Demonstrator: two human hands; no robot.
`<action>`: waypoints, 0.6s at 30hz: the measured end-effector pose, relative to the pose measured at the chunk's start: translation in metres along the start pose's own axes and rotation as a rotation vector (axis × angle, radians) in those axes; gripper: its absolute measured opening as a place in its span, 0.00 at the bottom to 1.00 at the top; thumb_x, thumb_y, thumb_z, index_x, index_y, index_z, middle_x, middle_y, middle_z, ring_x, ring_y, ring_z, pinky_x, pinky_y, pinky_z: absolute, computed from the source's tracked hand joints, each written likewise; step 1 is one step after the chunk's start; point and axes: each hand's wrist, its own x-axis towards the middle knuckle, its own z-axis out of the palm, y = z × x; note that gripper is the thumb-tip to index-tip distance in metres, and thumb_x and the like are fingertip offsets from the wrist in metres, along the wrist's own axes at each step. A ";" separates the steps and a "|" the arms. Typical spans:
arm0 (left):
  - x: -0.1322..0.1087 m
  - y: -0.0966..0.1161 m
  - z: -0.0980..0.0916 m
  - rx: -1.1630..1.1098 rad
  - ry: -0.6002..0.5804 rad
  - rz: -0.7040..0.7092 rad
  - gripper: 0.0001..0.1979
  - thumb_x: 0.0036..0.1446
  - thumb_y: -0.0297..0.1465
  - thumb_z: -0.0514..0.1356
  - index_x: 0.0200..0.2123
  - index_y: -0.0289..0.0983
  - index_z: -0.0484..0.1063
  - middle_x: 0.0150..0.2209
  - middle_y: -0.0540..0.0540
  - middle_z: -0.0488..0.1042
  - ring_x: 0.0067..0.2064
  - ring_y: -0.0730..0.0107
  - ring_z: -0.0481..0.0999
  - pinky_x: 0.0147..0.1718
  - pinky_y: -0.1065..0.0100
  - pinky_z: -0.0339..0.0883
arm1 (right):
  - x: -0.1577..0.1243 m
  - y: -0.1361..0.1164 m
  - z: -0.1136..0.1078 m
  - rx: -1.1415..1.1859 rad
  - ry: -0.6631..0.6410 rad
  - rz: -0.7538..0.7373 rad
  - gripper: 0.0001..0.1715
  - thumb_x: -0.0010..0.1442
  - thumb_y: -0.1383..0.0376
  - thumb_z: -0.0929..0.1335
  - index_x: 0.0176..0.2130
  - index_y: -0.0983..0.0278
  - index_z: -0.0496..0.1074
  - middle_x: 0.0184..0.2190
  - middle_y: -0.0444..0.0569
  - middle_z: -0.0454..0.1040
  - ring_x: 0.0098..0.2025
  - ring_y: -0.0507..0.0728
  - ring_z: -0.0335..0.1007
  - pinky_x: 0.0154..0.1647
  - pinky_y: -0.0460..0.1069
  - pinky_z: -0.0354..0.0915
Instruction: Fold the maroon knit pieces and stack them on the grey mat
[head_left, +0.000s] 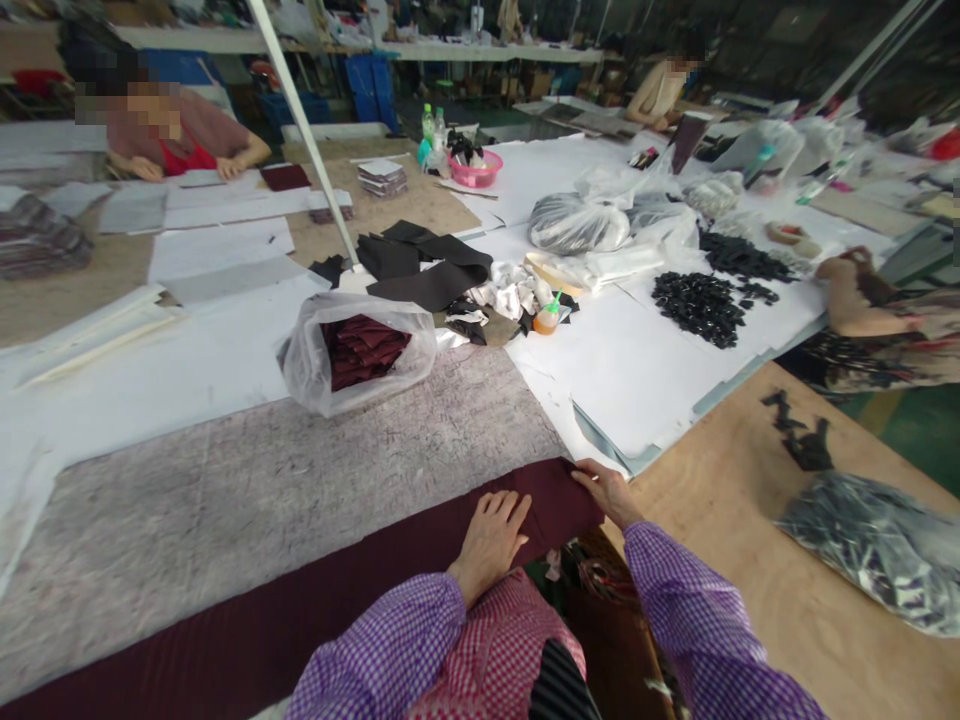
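A long strip of maroon fabric [360,580] runs along the near edge of the table, from the lower left to the right. My left hand [491,540] lies flat on it near its right end, fingers spread. At the far right corner of the strip, my right hand [606,490] pinches the fabric edge between thumb and fingers. Beyond the strip, a clear plastic bag [300,350] stands with its mouth towards me, and folded maroon pieces [366,350] show inside it.
Scraps of black fabric [427,262] and a small glue bottle [547,318] lie past the bag. Piles of black pieces [697,308] sit on the right. A white pole [300,120] rises from the table. Co-workers sit at the left, right and back. A wooden board [720,500] adjoins on the right.
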 end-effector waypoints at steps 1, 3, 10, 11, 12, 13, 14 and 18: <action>0.000 0.000 0.000 0.000 0.000 -0.002 0.28 0.60 0.36 0.54 0.62 0.38 0.52 0.57 0.41 0.63 0.56 0.56 0.61 0.56 0.55 0.52 | 0.001 0.000 0.000 0.007 -0.015 0.004 0.14 0.65 0.58 0.64 0.42 0.67 0.70 0.34 0.46 0.72 0.32 0.52 0.70 0.34 0.50 0.69; 0.000 0.000 0.001 -0.001 0.000 -0.005 0.29 0.59 0.36 0.54 0.62 0.38 0.52 0.57 0.41 0.63 0.56 0.56 0.61 0.56 0.55 0.52 | 0.002 -0.002 -0.002 0.012 -0.038 0.006 0.15 0.64 0.58 0.64 0.44 0.67 0.69 0.34 0.46 0.72 0.32 0.52 0.70 0.34 0.50 0.69; -0.001 -0.001 0.000 -0.002 -0.002 -0.004 0.28 0.59 0.36 0.55 0.61 0.39 0.53 0.57 0.41 0.62 0.56 0.57 0.60 0.56 0.55 0.53 | 0.009 -0.008 -0.004 -0.003 -0.070 -0.012 0.17 0.64 0.57 0.65 0.46 0.66 0.69 0.40 0.49 0.72 0.38 0.54 0.71 0.40 0.53 0.69; -0.001 -0.001 -0.001 -0.003 -0.003 -0.004 0.28 0.59 0.36 0.55 0.61 0.39 0.53 0.57 0.41 0.62 0.56 0.57 0.60 0.56 0.55 0.53 | 0.010 -0.009 -0.004 -0.006 -0.072 -0.016 0.17 0.64 0.57 0.65 0.46 0.66 0.69 0.40 0.49 0.73 0.38 0.54 0.71 0.40 0.54 0.69; -0.001 -0.001 -0.001 -0.004 -0.004 -0.003 0.28 0.59 0.36 0.55 0.61 0.40 0.53 0.57 0.41 0.62 0.56 0.57 0.61 0.56 0.55 0.53 | 0.010 -0.009 -0.005 -0.010 -0.074 -0.021 0.17 0.64 0.57 0.65 0.46 0.66 0.69 0.40 0.49 0.73 0.38 0.55 0.71 0.40 0.54 0.69; 0.000 0.000 -0.002 -0.005 -0.005 -0.004 0.28 0.59 0.36 0.55 0.61 0.40 0.53 0.57 0.41 0.62 0.56 0.57 0.61 0.56 0.55 0.53 | 0.010 -0.010 -0.005 -0.013 -0.076 -0.027 0.17 0.64 0.57 0.65 0.46 0.66 0.69 0.41 0.49 0.73 0.39 0.55 0.71 0.41 0.54 0.69; 0.000 0.000 -0.003 -0.006 -0.007 -0.003 0.28 0.59 0.36 0.55 0.61 0.40 0.54 0.57 0.41 0.63 0.56 0.57 0.61 0.56 0.55 0.54 | 0.010 -0.011 -0.005 -0.017 -0.077 -0.034 0.16 0.64 0.57 0.65 0.46 0.66 0.69 0.41 0.49 0.73 0.39 0.55 0.71 0.41 0.54 0.69; 0.000 0.001 -0.004 -0.014 -0.006 -0.001 0.25 0.59 0.35 0.55 0.59 0.41 0.57 0.57 0.42 0.62 0.56 0.56 0.60 0.56 0.54 0.53 | 0.005 -0.017 -0.007 -0.031 -0.078 -0.087 0.16 0.63 0.57 0.65 0.45 0.66 0.69 0.41 0.49 0.73 0.41 0.56 0.71 0.44 0.56 0.67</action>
